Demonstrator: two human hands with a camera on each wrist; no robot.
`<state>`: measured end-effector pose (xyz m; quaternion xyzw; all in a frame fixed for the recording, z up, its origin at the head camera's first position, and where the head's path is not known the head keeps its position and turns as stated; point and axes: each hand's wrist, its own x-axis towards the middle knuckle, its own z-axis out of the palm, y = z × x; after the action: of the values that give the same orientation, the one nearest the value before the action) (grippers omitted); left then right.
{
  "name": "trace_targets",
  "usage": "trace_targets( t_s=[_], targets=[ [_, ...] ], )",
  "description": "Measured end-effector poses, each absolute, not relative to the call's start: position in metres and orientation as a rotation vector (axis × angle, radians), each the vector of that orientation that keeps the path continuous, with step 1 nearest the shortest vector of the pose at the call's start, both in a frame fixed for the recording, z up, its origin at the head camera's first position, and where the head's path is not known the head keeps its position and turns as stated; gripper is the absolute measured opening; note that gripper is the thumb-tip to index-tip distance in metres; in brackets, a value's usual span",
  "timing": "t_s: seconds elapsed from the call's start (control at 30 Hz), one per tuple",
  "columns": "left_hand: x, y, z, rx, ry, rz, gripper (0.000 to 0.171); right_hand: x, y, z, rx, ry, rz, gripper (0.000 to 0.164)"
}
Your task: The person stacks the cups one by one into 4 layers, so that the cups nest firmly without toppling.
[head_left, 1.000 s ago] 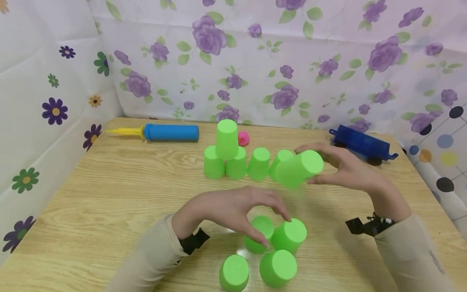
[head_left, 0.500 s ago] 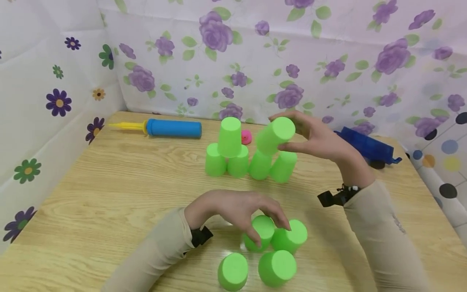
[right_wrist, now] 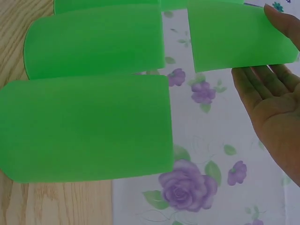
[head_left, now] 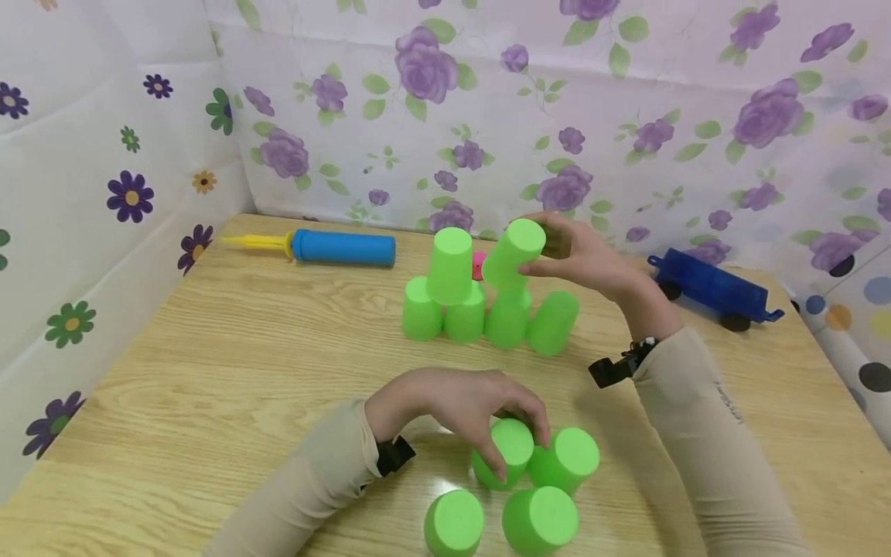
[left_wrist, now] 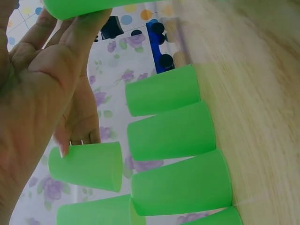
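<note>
My right hand (head_left: 585,259) pinches an upside-down green cup (head_left: 511,255) between thumb and fingers, slightly tilted, over a row of several inverted green cups (head_left: 506,319). In the right wrist view this cup (right_wrist: 239,37) shows close to the row's upper ends. Beside it, another green cup (head_left: 450,267) stands across the two leftmost cups of the row. Nearer the body, the thumb and fingers of my left hand (head_left: 473,402) curl round an inverted green cup (head_left: 513,445) in a loose group. The left wrist view shows my left fingers against that cup (left_wrist: 86,5).
The other near cups, such as this front one (head_left: 454,522), stand close under the left hand. Behind the row lies a pink object (head_left: 478,264), partly hidden. A blue pump with yellow nozzle (head_left: 344,247) lies back left, a blue toy wagon (head_left: 713,286) back right. Patterned sheets (head_left: 348,116) enclose the table.
The right hand has carried its cup up and left, from beside the row's right end to above its cups. The left hand has closed in round the near cup.
</note>
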<state>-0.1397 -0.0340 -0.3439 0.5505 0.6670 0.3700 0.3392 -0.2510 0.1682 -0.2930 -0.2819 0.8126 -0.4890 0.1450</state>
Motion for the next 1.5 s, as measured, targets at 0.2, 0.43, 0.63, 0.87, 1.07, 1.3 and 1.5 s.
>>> trace_targets(
  t_s=[0.2,0.43,0.63,0.87,1.07,1.3,1.5],
  targets=[
    [-0.143,-0.035,-0.346,1.384,1.744,0.962,0.050,-0.251,0.166,-0.296,-0.800,2.319,-1.389,0.062],
    [-0.144,-0.036,-0.344,1.432,1.831,0.872,0.056,-0.252,0.161,-0.302,-0.857,2.336,-1.321,0.060],
    [-0.146,-0.036,-0.347,1.405,1.766,0.904,0.058,-0.250,0.158,-0.304,-0.860,2.349,-1.284,0.059],
    [-0.149,-0.036,-0.351,1.359,1.674,0.962,0.060,-0.244,0.152,-0.303,-0.889,2.377,-1.265,0.058],
    [-0.151,-0.036,-0.355,1.313,1.623,1.008,0.061,-0.240,0.150,-0.301,-0.901,2.390,-1.258,0.059],
    [-0.152,-0.036,-0.358,1.246,1.631,1.053,0.059,-0.244,0.153,-0.304,-0.864,2.385,-1.272,0.058],
    [-0.153,-0.035,-0.359,1.231,1.642,1.048,0.058,-0.246,0.154,-0.306,-0.844,2.342,-1.301,0.060]
  ],
)
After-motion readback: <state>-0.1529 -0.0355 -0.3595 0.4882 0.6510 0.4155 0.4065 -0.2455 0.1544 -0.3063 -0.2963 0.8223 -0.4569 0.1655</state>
